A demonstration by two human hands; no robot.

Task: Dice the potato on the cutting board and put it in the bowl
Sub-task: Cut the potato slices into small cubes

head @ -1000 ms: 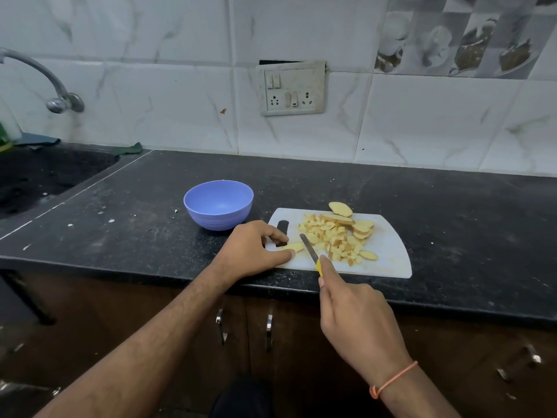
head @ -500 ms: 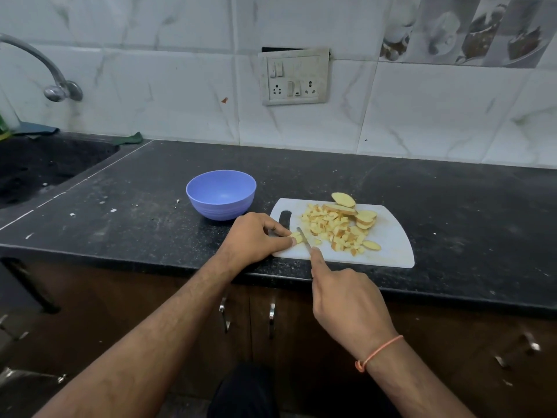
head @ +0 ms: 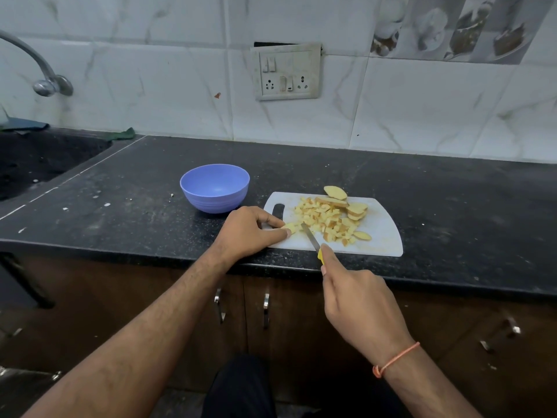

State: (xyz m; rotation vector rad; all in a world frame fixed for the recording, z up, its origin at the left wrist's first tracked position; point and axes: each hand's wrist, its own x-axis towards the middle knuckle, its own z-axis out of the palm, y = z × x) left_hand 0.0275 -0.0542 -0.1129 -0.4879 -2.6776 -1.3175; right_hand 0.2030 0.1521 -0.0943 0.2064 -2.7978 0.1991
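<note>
Left hand (head: 251,229) pinches a small pale-yellow potato piece (head: 290,228) at the left end of the white plastic cutting board (head: 382,239), near the counter's front edge. Right hand (head: 358,303) grips the yellow-handled knife (head: 310,238), whose blade sits just right of that piece, running front-to-back. The round blue plastic bowl (head: 214,188) stands empty off the board's back-left corner, nearer the left hand.

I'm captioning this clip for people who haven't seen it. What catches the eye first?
The pile of diced potato on the white cutting board, at the counter's front edge. The left hand holds a potato piece beside the knife gripped by the right hand. The blue bowl stands empty, left of the board.
</note>
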